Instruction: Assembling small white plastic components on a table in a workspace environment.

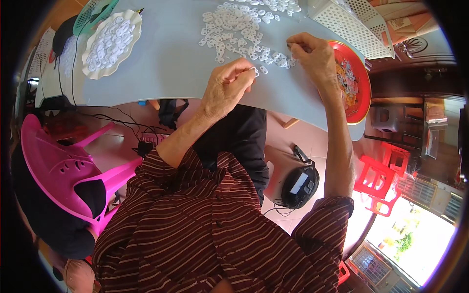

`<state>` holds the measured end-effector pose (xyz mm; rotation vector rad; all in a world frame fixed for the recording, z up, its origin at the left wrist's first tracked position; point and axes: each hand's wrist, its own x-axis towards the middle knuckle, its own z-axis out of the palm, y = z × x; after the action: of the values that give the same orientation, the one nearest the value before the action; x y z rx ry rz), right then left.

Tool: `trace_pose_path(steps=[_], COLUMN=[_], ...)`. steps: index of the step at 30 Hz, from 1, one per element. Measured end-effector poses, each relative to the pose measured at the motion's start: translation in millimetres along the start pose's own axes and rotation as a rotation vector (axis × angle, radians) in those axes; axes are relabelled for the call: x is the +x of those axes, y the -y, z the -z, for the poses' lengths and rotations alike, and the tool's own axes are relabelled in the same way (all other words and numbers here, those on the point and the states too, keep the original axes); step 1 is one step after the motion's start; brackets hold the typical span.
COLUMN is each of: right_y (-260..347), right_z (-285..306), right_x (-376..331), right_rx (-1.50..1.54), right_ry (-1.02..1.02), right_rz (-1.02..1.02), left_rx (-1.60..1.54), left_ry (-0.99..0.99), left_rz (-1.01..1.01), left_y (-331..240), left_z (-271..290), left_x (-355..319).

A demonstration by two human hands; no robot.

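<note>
My left hand [227, 89] is closed in a pinch over the near part of the grey-blue table [161, 58]. Between its thumb and fingertips sits a small white plastic piece [255, 72] with an opening in it. Farther right, my right hand [315, 56] is also pinched, beside the red round tray [365, 90]. Something small and dark shows at its fingertips, too small to name. Beyond both hands spreads a loose pile of white plastic pieces [232, 24], many with holes, and a few stray ones lie between the hands.
A scalloped white plate [92, 73] heaped with white pieces stands at left, by a green basket [105, 10]. A white perforated basket [356, 27] is at far right. Below are a pink plastic chair [58, 161], red stools [376, 178] and a black device [300, 186] on a stool.
</note>
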<state>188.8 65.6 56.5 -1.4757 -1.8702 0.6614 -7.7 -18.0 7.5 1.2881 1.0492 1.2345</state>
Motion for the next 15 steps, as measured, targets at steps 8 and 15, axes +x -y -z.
trace_pose_path(steps=[8, 15], right_y=[-6, -11], right_z=[-9, 0], right_x=[14, 27], right_rx=[-0.131, -0.118], right_ry=[0.107, 0.103], right_rz=[0.058, 0.008], left_rx=[-0.003, 0.020], left_ry=[0.046, 0.057], left_rz=[0.017, -0.001], left_y=[-1, 3], left_z=[0, 0], left_x=[1, 2])
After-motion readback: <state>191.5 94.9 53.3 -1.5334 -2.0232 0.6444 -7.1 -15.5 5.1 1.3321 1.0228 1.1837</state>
